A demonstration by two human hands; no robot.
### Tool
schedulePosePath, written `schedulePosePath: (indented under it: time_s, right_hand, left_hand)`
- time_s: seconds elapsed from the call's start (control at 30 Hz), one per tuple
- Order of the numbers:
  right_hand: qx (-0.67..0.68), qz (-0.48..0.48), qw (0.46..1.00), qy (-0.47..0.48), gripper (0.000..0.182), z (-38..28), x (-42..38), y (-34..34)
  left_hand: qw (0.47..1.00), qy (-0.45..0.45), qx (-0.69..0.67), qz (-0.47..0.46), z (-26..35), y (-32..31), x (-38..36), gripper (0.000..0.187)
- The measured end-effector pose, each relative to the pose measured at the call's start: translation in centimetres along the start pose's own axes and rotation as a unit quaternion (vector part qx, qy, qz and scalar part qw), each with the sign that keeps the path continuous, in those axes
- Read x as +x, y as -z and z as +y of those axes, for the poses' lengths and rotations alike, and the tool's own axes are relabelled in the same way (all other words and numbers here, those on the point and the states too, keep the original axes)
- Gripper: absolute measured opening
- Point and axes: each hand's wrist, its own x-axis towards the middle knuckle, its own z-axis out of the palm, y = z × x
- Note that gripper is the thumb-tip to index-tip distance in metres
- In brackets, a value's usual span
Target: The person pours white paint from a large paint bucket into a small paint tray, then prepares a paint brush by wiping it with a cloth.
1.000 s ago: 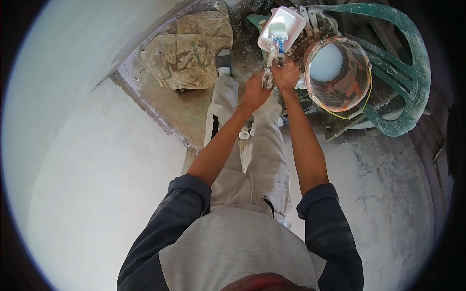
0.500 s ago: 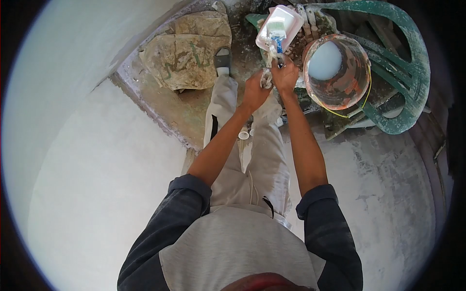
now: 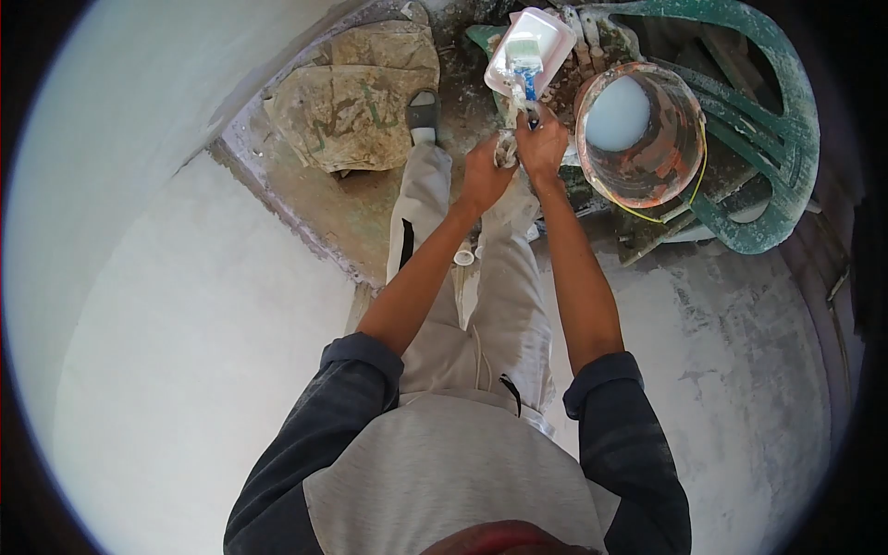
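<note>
My right hand [image 3: 543, 148] is closed around the handle of a paintbrush [image 3: 524, 63]. The brush has a blue part near its pale bristles, which lie over a small white and pink tray [image 3: 553, 46]. Close beside it, my left hand [image 3: 487, 174] is closed on a crumpled whitish thing [image 3: 505, 148] whose kind I cannot make out. Just right of my right hand stands an orange-stained bucket [image 3: 680, 162] with whitish liquid [image 3: 618, 113] in it and a yellow handle.
A green plastic chair [image 3: 797, 120], spattered with white, lies at the right behind the bucket. Stained sacking [image 3: 356, 102] covers the floor at the upper left, by my sandalled foot [image 3: 423, 109]. Pale wall surfaces [image 3: 185, 370] surround the corner.
The whole view has shifted very slightly. Both hands and the brush keep nearly the same place and grip.
</note>
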Motion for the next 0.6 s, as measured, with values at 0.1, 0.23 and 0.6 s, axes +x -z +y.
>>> schedulePosePath:
  time_s: [0.1, 0.23, 0.6]
  right_hand:
    - [0.005, 0.001, 1.0, -0.001, 0.038, -0.16, -0.04, 0.12]
    - [-0.007, -0.011, 1.0, -0.01, 0.039, -0.51, -0.04, 0.39]
    - [0.022, 0.007, 1.0, 0.001, 0.036, -0.84, -0.32, 0.55]
  left_hand:
    - [1.0, 0.008, -0.005, 0.0, 0.06, -0.01, -0.02, 0.046]
    - [1.0, -0.007, -0.012, 0.008, -0.14, -0.01, 0.03, 0.046]
    - [1.0, -0.002, -0.01, 0.006, -0.14, 0.0, -0.18, 0.044]
